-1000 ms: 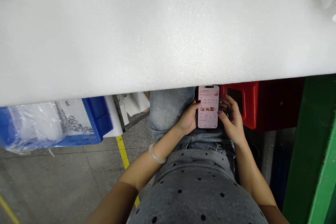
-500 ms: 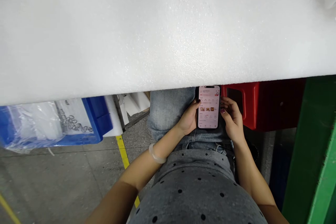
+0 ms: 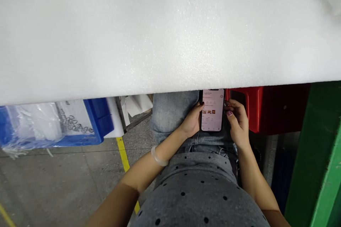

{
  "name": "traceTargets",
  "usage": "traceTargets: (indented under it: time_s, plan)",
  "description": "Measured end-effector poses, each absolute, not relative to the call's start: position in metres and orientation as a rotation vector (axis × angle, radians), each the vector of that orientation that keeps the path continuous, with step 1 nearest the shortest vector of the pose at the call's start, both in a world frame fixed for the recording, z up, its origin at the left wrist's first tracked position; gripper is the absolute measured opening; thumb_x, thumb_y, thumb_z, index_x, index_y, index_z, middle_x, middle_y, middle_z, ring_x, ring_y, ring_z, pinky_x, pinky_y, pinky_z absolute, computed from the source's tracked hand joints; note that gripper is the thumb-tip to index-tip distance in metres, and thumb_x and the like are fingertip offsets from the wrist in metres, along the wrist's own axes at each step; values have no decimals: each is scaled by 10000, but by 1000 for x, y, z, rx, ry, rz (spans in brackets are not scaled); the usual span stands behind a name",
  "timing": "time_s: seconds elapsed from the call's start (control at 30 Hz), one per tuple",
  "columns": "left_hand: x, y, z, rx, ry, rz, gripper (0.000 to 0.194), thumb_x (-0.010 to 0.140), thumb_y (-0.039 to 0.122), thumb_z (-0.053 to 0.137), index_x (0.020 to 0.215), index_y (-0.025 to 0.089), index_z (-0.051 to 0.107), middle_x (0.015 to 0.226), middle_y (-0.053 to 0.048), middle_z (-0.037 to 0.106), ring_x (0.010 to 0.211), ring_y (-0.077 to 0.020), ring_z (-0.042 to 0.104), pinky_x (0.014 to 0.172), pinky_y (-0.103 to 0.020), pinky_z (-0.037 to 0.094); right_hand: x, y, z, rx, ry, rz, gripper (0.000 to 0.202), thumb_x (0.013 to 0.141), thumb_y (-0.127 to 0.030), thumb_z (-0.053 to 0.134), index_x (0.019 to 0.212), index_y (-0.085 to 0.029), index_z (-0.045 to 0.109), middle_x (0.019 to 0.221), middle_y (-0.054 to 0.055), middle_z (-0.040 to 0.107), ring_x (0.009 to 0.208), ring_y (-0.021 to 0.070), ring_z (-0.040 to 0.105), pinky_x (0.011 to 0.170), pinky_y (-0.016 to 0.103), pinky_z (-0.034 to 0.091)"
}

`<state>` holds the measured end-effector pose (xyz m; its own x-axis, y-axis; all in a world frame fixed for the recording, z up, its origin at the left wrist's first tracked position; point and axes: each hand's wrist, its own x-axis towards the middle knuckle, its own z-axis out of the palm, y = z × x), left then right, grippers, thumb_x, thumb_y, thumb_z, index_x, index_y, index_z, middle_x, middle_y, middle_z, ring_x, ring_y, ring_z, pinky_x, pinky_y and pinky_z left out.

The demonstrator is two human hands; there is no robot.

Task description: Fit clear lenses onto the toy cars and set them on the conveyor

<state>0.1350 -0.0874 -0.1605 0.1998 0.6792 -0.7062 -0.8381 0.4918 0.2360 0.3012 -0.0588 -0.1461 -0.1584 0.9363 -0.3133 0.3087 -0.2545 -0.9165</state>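
Note:
A smartphone with a lit, pale pinkish screen rests upright over my lap, just below the edge of the white foam sheet. My left hand grips it along its left side, thumb at the screen's edge and the other fingers hidden behind. Beside the phone's right edge is my right hand, its fingers bent and the thumb held apart from them. Those fingertips are close to the phone; whether they touch it I cannot tell. Small pictures and lines of text show on the screen, too small to read.
At left, a blue bin holds clear plastic bags and small dark rings. A red plastic stool stands at right, near a green metal frame. Yellow tape marks the grey floor. White pieces lie at the sheet's upper right.
The screen's content has shifted sideways to a slightly different layout. My right hand has moved slightly right, away from the phone. My left hand keeps its grip.

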Motion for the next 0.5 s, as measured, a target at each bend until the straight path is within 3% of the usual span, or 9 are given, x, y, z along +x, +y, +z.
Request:
traceTargets:
  time_s: [0.23,0.3,0.37,0.4,0.5]
  plan:
    - [135,-87,-158,-265,864,1066,396,812,447,709,1107,183,690,1130,-81,738,1306,-335,553,1099,-461,433,284,-58,-108,-1413,-1717,1063,299,916,-233,589,1204,-300,630,1154,78,658,1106,292,619,941,504,519]
    - [135,-86,-156,-272,872,1050,370,827,441,680,1086,176,693,1104,-79,743,1301,-329,558,1109,-454,425,271,-56,-94,-1189,-1858,1168,274,903,-171,574,1146,-282,638,1061,68,692,1008,264,652,857,462,542]
    - [134,-85,-153,-274,862,1034,368,858,440,641,1122,186,682,1121,-73,740,1304,-316,561,1112,-444,424,254,-56,-82,-861,-1939,1331,138,901,-157,555,967,-244,640,846,26,695,781,196,653,699,376,535]
    - [134,-84,-152,-277,851,1024,378,872,446,627,1148,193,674,1142,-72,736,1307,-312,561,1110,-441,426,244,-57,-77,-698,-1938,1370,109,908,-184,545,828,-230,605,703,-4,640,646,161,600,597,338,491]
    - [133,-84,-152,-292,824,1009,433,871,482,636,1192,192,660,1187,-88,726,1295,-330,574,1093,-450,444,216,-69,-66,-387,-1781,1283,459,932,-365,533,541,-237,330,461,-62,299,423,109,316,412,329,242]
